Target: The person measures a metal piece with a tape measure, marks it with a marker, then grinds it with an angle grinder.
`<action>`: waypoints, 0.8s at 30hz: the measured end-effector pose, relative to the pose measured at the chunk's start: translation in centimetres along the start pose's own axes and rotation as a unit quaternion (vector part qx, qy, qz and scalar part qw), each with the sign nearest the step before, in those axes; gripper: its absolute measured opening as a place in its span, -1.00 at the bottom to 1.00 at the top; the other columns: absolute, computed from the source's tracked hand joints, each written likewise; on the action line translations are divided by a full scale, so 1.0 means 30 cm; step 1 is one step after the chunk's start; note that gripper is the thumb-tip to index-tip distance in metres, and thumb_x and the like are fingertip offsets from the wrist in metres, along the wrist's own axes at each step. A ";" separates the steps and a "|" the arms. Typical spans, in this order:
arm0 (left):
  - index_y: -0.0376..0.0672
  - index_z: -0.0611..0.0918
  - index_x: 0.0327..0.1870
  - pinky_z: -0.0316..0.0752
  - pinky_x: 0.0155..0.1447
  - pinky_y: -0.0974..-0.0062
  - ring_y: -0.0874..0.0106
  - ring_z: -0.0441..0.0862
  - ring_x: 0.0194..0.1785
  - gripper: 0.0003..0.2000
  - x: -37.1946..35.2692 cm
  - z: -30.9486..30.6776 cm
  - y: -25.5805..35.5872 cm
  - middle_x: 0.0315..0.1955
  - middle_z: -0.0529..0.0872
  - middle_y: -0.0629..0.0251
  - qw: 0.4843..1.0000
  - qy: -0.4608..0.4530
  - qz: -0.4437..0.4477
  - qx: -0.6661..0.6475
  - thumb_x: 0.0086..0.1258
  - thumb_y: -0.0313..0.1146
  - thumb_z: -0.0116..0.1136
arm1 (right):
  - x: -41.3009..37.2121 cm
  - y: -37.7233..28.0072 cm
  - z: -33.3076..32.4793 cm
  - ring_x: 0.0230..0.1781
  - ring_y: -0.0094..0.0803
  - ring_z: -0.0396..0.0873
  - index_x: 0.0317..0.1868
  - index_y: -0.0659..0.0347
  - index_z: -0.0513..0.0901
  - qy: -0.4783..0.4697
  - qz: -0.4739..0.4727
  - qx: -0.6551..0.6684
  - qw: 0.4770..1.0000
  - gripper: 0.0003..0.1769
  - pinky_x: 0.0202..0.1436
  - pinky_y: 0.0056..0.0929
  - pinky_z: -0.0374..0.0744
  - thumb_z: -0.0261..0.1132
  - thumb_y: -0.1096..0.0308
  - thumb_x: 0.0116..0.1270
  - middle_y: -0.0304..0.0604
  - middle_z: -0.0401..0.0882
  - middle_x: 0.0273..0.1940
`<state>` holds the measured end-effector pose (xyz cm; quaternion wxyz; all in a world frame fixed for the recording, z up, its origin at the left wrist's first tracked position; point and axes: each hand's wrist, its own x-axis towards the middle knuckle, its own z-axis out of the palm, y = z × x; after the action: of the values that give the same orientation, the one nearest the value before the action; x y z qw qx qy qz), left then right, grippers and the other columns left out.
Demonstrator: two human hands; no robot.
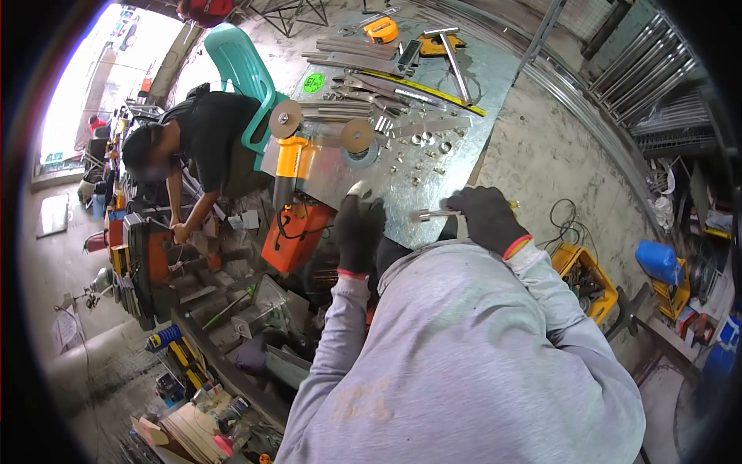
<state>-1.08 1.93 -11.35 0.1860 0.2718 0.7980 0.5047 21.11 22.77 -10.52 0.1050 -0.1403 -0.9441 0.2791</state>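
Both of my hands wear dark gloves with red cuffs at the near edge of the metal-topped table (406, 220). My right hand (488, 220) is closed around a small tool with a metal head (433, 215), which points left over the table edge. My left hand (359, 232) is at the table's near left corner, beside a pale, blurred piece (357, 188) at its fingertips; its exact grip is unclear. Small metal rings and nuts (423, 139) lie scattered beyond my hands. A yellow angle grinder (290, 158) with a brown disc is at the table's left edge.
Metal strips, a yellow level (425, 89), a tape measure (381, 29) and a hammer (456, 66) lie farther up the table. A co-worker (201, 147) bends by a green chair (232, 58) at left. A yellow crate (587, 278) stands at right.
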 end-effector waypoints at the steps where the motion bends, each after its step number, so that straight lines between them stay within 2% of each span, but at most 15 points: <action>1: -0.22 0.68 0.33 0.67 -0.03 0.21 0.14 0.80 -0.12 -0.58 0.034 0.034 0.033 -0.07 0.83 0.05 0.995 -0.018 0.040 0.086 0.49 -0.35 0.41 | -0.026 0.007 -0.026 -0.19 0.01 0.73 0.06 0.02 0.85 -0.014 0.031 0.003 0.999 -0.69 -0.04 -0.01 0.64 0.28 0.36 0.39 -0.05 0.77 -0.20; 2: -0.20 0.70 0.30 0.68 0.03 0.12 0.01 0.80 -0.06 -0.58 0.068 0.072 0.072 -0.02 0.82 -0.02 0.981 -0.037 0.080 0.171 0.46 -0.32 0.42 | -0.047 0.017 -0.039 -0.19 0.01 0.73 0.06 0.02 0.85 -0.010 0.037 0.004 0.999 -0.69 -0.04 -0.01 0.64 0.28 0.36 0.39 -0.05 0.77 -0.20; 3: -0.20 0.70 0.30 0.68 0.03 0.12 0.01 0.80 -0.06 -0.58 0.103 0.112 0.101 -0.02 0.82 -0.02 0.980 -0.043 0.084 0.173 0.46 -0.32 0.42 | -0.068 0.027 -0.049 -0.19 0.02 0.73 0.08 0.04 0.84 -0.011 0.060 -0.011 0.998 -0.67 -0.04 -0.01 0.64 0.28 0.39 0.37 -0.04 0.77 -0.21; 5: -0.10 0.71 0.28 0.65 0.12 -0.01 -0.08 0.77 0.04 -0.58 0.170 0.203 0.144 0.00 0.80 -0.03 0.948 -0.094 0.198 0.233 0.43 -0.22 0.43 | -0.107 0.041 -0.073 -0.20 0.06 0.72 0.09 0.12 0.83 0.002 0.086 -0.021 0.996 -0.63 -0.05 0.01 0.64 0.26 0.48 0.32 0.00 0.76 -0.22; 9: -0.04 0.75 0.17 0.64 0.12 -0.04 -0.06 0.76 0.07 -0.64 0.277 0.375 0.158 -0.02 0.79 0.00 0.906 -0.131 0.281 0.288 0.41 -0.17 0.46 | -0.173 0.055 -0.082 -0.20 0.08 0.71 0.09 0.13 0.83 0.026 0.125 -0.006 0.992 -0.62 -0.06 0.02 0.64 0.27 0.51 0.30 0.02 0.75 -0.22; 11: -0.03 0.77 0.01 0.64 0.07 -0.06 -0.06 0.77 0.01 -0.74 0.314 0.431 0.142 -0.07 0.79 0.02 0.870 -0.152 0.299 0.360 0.39 -0.16 0.45 | -0.194 0.052 -0.086 -0.20 0.10 0.71 0.09 0.13 0.82 0.031 0.136 -0.004 0.990 -0.62 -0.05 0.03 0.64 0.27 0.52 0.29 0.03 0.74 -0.21; 12: -0.03 0.77 0.01 0.64 0.07 -0.06 -0.06 0.77 0.01 -0.74 0.331 0.450 0.132 -0.07 0.79 0.02 0.869 -0.150 0.300 0.363 0.39 -0.16 0.45 | -0.202 0.048 -0.089 -0.20 0.10 0.71 0.09 0.13 0.82 0.033 0.133 -0.002 0.991 -0.62 -0.05 0.03 0.64 0.27 0.52 0.29 0.03 0.74 -0.21; 14: -0.05 0.75 -0.12 0.64 0.05 -0.09 -0.07 0.78 -0.03 -0.81 0.357 0.463 0.124 -0.11 0.80 0.02 0.860 -0.161 0.301 0.380 0.39 -0.19 0.41 | -0.210 0.043 -0.089 -0.19 0.10 0.71 0.10 0.13 0.82 0.039 0.140 -0.009 0.989 -0.61 -0.05 0.04 0.63 0.27 0.52 0.29 0.04 0.74 -0.21; 16: -0.07 0.74 -0.13 0.64 0.03 -0.10 -0.08 0.78 -0.06 -0.82 0.358 0.439 0.119 -0.14 0.80 0.01 0.870 -0.150 0.302 0.359 0.40 -0.20 0.38 | -0.204 0.045 -0.074 -0.19 0.10 0.71 0.09 0.14 0.82 0.046 0.138 -0.005 0.989 -0.61 -0.05 0.04 0.64 0.27 0.52 0.29 0.03 0.74 -0.21; 18: -0.07 0.74 -0.05 0.65 0.07 -0.09 -0.10 0.78 -0.05 -0.78 0.339 0.406 0.133 -0.11 0.81 -0.01 0.903 -0.105 0.235 0.344 0.40 -0.20 0.38 | -0.193 0.032 -0.086 -0.20 0.08 0.70 0.06 0.12 0.82 0.067 0.129 -0.027 0.989 -0.63 -0.07 0.01 0.61 0.26 0.51 0.29 0.01 0.71 -0.24; 19: -0.07 0.72 0.08 0.65 0.11 -0.07 -0.11 0.78 0.00 -0.71 0.336 0.376 0.117 -0.08 0.81 -0.05 0.909 -0.083 0.222 0.343 0.40 -0.22 0.38 | -0.191 0.029 -0.092 -0.20 0.08 0.70 0.06 0.12 0.82 0.065 0.130 -0.026 0.989 -0.63 -0.07 0.01 0.61 0.26 0.51 0.29 0.01 0.71 -0.24; 22: -0.10 0.70 0.17 0.65 0.16 -0.07 -0.10 0.77 0.09 -0.65 0.340 0.264 0.097 0.01 0.81 -0.08 0.914 -0.127 0.169 0.345 0.41 -0.24 0.38 | -0.112 0.002 -0.112 -0.23 0.02 0.67 0.03 0.09 0.80 0.060 0.069 -0.063 0.994 -0.68 -0.08 -0.03 0.58 0.26 0.46 0.32 -0.06 0.68 -0.25; 24: -0.14 0.70 0.24 0.65 0.18 -0.07 -0.09 0.76 0.13 -0.59 0.326 0.202 0.090 0.06 0.81 -0.08 0.916 -0.129 0.178 0.336 0.41 -0.25 0.41 | -0.035 0.014 -0.091 -0.23 -0.06 0.66 0.02 0.04 0.77 0.056 -0.008 -0.088 0.995 -0.72 -0.08 -0.06 0.54 0.25 0.41 0.36 -0.14 0.65 -0.25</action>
<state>-4.61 13.21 -11.67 0.0925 0.5187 0.8280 0.1920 22.93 24.14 -8.65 0.1468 -0.1566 -0.9588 0.1862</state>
